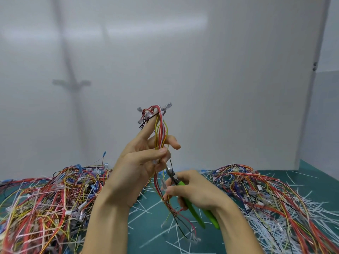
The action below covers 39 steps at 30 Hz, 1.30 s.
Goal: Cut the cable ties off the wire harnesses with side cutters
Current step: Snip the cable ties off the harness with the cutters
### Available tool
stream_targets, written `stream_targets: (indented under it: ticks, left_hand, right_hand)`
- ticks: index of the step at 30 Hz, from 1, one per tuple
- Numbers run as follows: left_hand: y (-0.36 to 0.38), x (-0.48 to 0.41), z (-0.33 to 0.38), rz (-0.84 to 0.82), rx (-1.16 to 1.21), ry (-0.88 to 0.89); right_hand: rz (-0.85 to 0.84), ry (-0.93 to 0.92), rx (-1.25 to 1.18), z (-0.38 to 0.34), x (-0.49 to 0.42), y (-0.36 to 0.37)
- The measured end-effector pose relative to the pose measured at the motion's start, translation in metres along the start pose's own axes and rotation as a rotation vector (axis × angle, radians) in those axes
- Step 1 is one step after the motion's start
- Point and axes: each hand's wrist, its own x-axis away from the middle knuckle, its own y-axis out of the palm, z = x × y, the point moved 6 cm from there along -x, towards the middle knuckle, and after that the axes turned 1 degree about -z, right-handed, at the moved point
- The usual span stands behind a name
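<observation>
Tangled multicolour wire piles (45,198) either side on teal mat (156,226), cut white cable ties (275,226) strewn around. Raised mid-frame, left hand (139,162) pinches red-white-yellow wire harness (161,127) upright; right hand (194,191) grips green-handled side cutters (197,216), tip at the bundle, contact unclear.

place: workshop bench | evidence: green cutting mat (152,219), heaped wire harnesses (42,202), white partition (220,70)

A dark green mat (328,171) covers the tabletop from six o'clock out to three. A glossy white panel (220,70) stands behind it at twelve, its right edge carrying two small fasteners (314,66) at two o'clock.
</observation>
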Motion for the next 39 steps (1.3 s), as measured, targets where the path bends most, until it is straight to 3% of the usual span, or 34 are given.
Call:
stream_targets:
  ticks: [11,19,27,39]
  left_hand:
    - [-0.02,-0.002,-0.025,0.277,-0.15,-0.195]
    - [0.02,-0.004,-0.033,-0.021,-0.288,-0.233]
    - [0.013,-0.003,-0.038,0.056,-0.437,-0.323]
    - [0.007,0.004,-0.038,0.044,-0.322,-0.396]
  right_hand:
    - [0.47,-0.203,-0.414,-0.026,0.025,-0.055]
    - [0.505,-0.333,-0.528,-0.045,0.036,-0.058]
    - [0.598,-0.396,-0.402,-0.05,0.041,-0.062]
    - [0.67,-0.354,-0.366,-0.044,0.042,-0.069]
